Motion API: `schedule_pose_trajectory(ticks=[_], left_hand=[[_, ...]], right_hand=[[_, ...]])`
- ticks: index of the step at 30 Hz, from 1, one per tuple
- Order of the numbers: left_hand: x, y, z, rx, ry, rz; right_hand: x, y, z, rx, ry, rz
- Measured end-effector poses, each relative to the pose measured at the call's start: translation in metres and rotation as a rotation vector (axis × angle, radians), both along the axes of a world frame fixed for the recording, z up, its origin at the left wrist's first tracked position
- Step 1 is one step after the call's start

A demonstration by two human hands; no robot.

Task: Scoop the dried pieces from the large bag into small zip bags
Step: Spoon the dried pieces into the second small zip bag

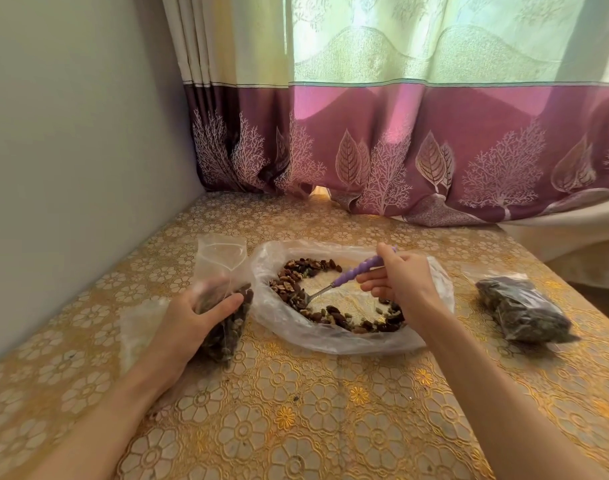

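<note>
1. The table (296, 410), under a gold flower-patterned cover, bears everything; a purple curtain (417, 150) hangs along its far edge.
2. The large bag (330, 337) lies flat in the middle with its mouth spread wide. The dried pieces (292, 289) form a ring round a bare centre, so the best scoop runs along the ring, not through the middle.
3. A filled zip bag (524, 313) lies well apart to the right, seemingly done.
4. The left hand (192, 320) grips a small zip bag (226, 306), fingers and thumb curled round its part-filled body, just left of the large bag. It should keep the mouth upright and gaping, close to the rim, for a short carry.
5. The right hand (400, 282) pinches the purple handle of the spoon (344, 277), whose bowl rests low among the pieces. Pushing the bowl under the heap and lifting it level should limit spills.
</note>
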State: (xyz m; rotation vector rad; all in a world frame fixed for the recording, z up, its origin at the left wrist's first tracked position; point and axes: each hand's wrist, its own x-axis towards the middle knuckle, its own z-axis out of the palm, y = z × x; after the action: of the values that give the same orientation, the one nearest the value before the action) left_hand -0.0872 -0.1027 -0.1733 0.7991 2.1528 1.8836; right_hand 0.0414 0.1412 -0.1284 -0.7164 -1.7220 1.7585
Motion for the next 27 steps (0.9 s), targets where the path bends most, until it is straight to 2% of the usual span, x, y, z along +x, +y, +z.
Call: schedule_pose_trajectory(ticks=[6, 11, 16, 27], left_hand=[[0.001, 0.0, 0.001, -0.023, 0.019, -0.012], [0.005, 0.003, 0.003, -0.028, 0.045, -0.021], [0.006, 0.005, 0.003, -0.064, 0.095, -0.012], [0.005, 0.006, 0.001, -0.167, 0.151, 0.003]], right_hand=[[-0.001, -0.003, 0.001, -0.107, -0.049, 0.02], [0.002, 0.001, 0.003, -0.107, -0.042, -0.041], [0.004, 0.007, 0.006, -0.116, 0.036, -0.12], [0.006, -0.004, 0.022, -0.097, 0.241, -0.13]])
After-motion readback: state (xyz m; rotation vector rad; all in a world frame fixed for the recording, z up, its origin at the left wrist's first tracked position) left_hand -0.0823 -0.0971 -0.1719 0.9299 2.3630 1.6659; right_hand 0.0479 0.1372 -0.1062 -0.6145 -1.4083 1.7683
